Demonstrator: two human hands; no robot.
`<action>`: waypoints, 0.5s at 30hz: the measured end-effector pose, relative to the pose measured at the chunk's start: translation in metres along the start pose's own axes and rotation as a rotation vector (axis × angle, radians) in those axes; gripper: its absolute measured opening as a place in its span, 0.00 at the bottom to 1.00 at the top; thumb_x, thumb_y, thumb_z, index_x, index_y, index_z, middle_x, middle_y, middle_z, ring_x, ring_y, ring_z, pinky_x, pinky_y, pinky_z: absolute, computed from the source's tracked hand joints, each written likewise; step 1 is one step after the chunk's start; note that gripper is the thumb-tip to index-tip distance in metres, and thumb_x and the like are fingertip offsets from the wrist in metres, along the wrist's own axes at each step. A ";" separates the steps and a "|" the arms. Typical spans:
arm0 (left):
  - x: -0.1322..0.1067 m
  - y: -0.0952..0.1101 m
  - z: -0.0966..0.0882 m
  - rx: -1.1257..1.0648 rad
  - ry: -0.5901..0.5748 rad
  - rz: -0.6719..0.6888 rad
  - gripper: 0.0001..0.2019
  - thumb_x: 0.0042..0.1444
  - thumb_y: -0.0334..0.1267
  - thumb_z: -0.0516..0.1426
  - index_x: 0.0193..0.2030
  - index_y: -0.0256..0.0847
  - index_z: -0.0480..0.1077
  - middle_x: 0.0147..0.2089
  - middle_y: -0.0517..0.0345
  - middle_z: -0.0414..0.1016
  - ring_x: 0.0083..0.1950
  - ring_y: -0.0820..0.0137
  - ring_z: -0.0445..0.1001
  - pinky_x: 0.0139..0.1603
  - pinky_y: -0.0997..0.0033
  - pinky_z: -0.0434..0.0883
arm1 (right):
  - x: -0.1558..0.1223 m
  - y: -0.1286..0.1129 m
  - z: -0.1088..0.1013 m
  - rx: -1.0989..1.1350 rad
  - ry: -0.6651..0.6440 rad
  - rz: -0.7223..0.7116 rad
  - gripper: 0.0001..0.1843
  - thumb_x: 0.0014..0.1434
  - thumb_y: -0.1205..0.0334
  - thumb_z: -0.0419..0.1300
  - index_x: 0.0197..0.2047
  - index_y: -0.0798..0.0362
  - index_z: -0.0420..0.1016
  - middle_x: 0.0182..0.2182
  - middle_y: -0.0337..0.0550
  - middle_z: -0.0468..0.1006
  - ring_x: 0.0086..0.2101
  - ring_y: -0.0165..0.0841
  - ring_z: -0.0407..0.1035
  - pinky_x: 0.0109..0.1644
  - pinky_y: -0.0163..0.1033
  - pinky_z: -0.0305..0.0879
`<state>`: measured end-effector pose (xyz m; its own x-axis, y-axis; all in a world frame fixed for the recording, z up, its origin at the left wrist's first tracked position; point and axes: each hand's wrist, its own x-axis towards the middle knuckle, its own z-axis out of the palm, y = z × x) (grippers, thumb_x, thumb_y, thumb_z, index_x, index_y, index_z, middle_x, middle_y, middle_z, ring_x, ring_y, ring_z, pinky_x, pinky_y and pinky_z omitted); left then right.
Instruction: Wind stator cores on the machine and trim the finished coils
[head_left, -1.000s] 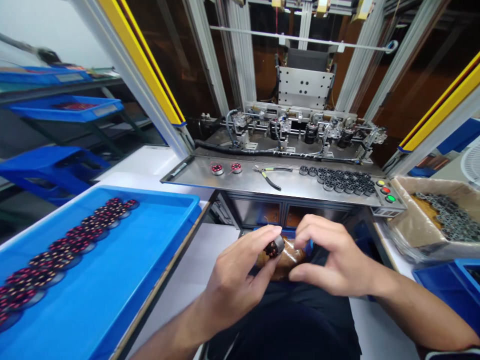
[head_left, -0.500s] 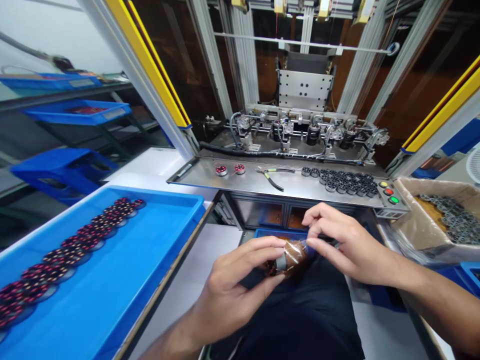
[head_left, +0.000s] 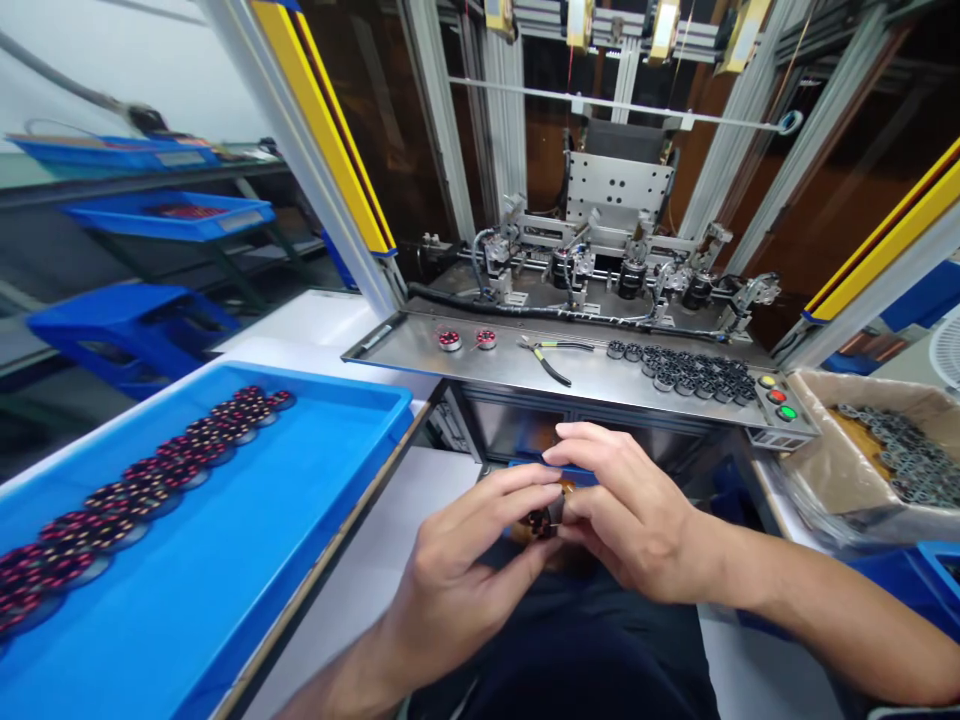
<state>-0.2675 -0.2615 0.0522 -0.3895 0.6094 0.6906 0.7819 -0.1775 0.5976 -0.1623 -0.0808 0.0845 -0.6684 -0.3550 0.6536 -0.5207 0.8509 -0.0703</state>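
Low over my lap, my left hand (head_left: 476, 555) grips a small round motor stator (head_left: 541, 521) between its fingers and thumb. Dark, slotted coils show on the side turned to the left. My right hand (head_left: 637, 510) is closed against the right side of this stator, its thumb and fingers pressed together there. A fine wire end shows near the right fingertips, but what they pinch is hidden. Two stators with red tops, a front one (head_left: 449, 341) and another (head_left: 486, 340), stand on the metal ledge (head_left: 405, 350) beyond my hands.
Green-handled cutters (head_left: 551, 365) lie on the ledge beside several dark stator cores (head_left: 694, 372). A blue tray (head_left: 247, 530) at left holds rows of wound stators. The winding machine (head_left: 600, 270) stands behind. Right are push buttons (head_left: 777, 397) and a lined box (head_left: 847, 440) of cores.
My right hand has moved left and in against the stator; before, it was apart, pinching a thin strand. The stator has turned in my left hand, and the view has shifted slightly.
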 end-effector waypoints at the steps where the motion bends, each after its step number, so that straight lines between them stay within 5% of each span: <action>1: -0.001 -0.001 -0.003 -0.019 -0.009 -0.019 0.19 0.54 0.25 0.65 0.51 0.46 0.76 0.51 0.55 0.82 0.51 0.68 0.81 0.56 0.74 0.76 | 0.000 0.001 -0.002 -0.018 -0.029 -0.019 0.04 0.67 0.70 0.55 0.42 0.59 0.70 0.51 0.63 0.74 0.60 0.49 0.64 0.58 0.56 0.70; 5: -0.007 -0.009 -0.011 -0.157 -0.046 -0.148 0.20 0.54 0.27 0.66 0.52 0.49 0.76 0.51 0.56 0.82 0.53 0.67 0.80 0.55 0.73 0.76 | 0.005 0.006 -0.015 -0.023 -0.181 0.000 0.07 0.68 0.69 0.51 0.40 0.57 0.70 0.52 0.62 0.74 0.60 0.49 0.64 0.56 0.55 0.70; 9: -0.011 -0.019 -0.009 -0.306 0.054 -0.340 0.16 0.53 0.30 0.67 0.49 0.46 0.79 0.51 0.52 0.82 0.54 0.64 0.80 0.49 0.76 0.78 | 0.017 0.037 -0.020 0.170 -0.300 0.124 0.07 0.69 0.64 0.56 0.38 0.55 0.70 0.50 0.57 0.75 0.51 0.40 0.71 0.52 0.46 0.72; 13: -0.008 -0.024 0.000 -0.556 0.166 -0.572 0.17 0.52 0.34 0.69 0.49 0.39 0.79 0.52 0.46 0.82 0.50 0.62 0.83 0.50 0.71 0.79 | 0.031 0.101 0.019 0.034 -0.237 0.464 0.11 0.64 0.58 0.64 0.46 0.52 0.71 0.52 0.49 0.75 0.54 0.36 0.70 0.61 0.43 0.66; 15: -0.007 -0.025 0.002 -0.669 0.178 -0.615 0.19 0.52 0.35 0.69 0.52 0.37 0.77 0.49 0.45 0.83 0.45 0.63 0.83 0.47 0.70 0.80 | 0.035 0.133 0.052 -0.077 -0.224 0.578 0.19 0.64 0.58 0.63 0.55 0.56 0.69 0.57 0.57 0.72 0.59 0.40 0.66 0.65 0.48 0.61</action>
<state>-0.2838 -0.2598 0.0318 -0.7550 0.6266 0.1932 -0.0098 -0.3054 0.9522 -0.2824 -0.0005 0.0582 -0.9303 0.1052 0.3515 -0.0078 0.9522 -0.3055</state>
